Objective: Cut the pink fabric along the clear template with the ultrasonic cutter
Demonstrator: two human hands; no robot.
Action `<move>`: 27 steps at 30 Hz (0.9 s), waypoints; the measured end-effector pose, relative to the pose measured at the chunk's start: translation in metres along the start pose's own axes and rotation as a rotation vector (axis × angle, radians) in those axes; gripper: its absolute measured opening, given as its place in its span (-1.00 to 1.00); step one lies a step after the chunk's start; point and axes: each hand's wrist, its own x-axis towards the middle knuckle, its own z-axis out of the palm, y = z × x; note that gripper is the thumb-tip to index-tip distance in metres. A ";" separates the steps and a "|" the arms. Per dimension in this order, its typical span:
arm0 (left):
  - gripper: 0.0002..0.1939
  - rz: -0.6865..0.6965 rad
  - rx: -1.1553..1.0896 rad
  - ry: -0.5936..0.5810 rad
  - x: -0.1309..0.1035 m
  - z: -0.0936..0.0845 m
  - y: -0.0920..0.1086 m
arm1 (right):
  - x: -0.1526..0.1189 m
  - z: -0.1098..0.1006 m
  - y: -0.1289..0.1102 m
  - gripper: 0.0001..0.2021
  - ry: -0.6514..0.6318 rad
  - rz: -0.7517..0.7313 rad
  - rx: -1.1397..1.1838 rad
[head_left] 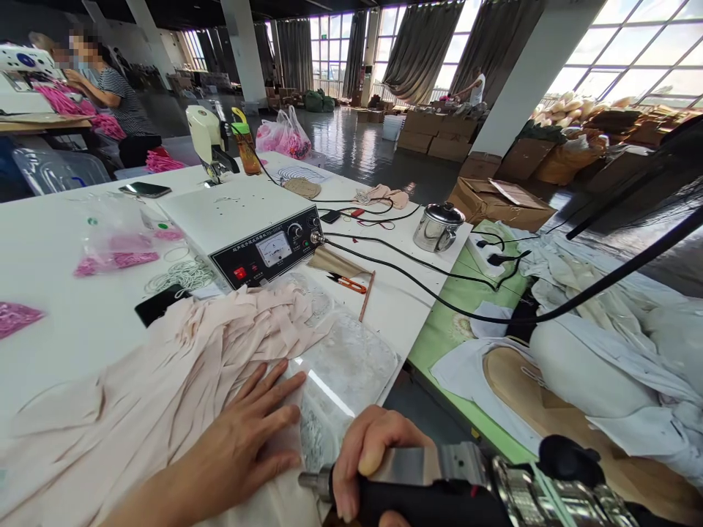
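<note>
My left hand [247, 439] lies with fingers spread on pale pink fabric strips [137, 373], which are heaped over the near left of the white table. At the bottom centre, my right hand [378, 454] is wrapped round a black and metal handheld tool [439, 483]. The tool's narrow metal tip points left, close to my left thumb. Under and beyond my hands is a clear glossy sheet [351, 359]. Behind the strips stands a control box [263, 245] with a dial and a red switch.
Orange snips [347, 283], a lidded metal cup [438, 227] and black cables [400, 252] are on the white table [406, 293]. A sewing machine [206, 139] stands behind. White garments [604, 366] lie at right. A person [124, 95] sits back left.
</note>
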 end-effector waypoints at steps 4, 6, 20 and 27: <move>-0.70 0.095 0.032 0.026 -0.001 0.005 -0.005 | 0.001 -0.002 0.001 -0.71 0.037 0.073 -0.015; -0.70 0.120 0.057 0.055 -0.001 0.007 -0.009 | 0.005 -0.008 -0.001 -0.69 -0.010 0.114 -0.019; -0.69 0.087 0.003 0.051 -0.006 0.019 -0.013 | 0.020 0.007 -0.016 -0.82 0.059 -0.151 -0.199; -0.71 0.078 -0.022 0.023 -0.003 0.012 -0.010 | 0.026 0.002 -0.006 -0.80 0.026 -0.154 -0.170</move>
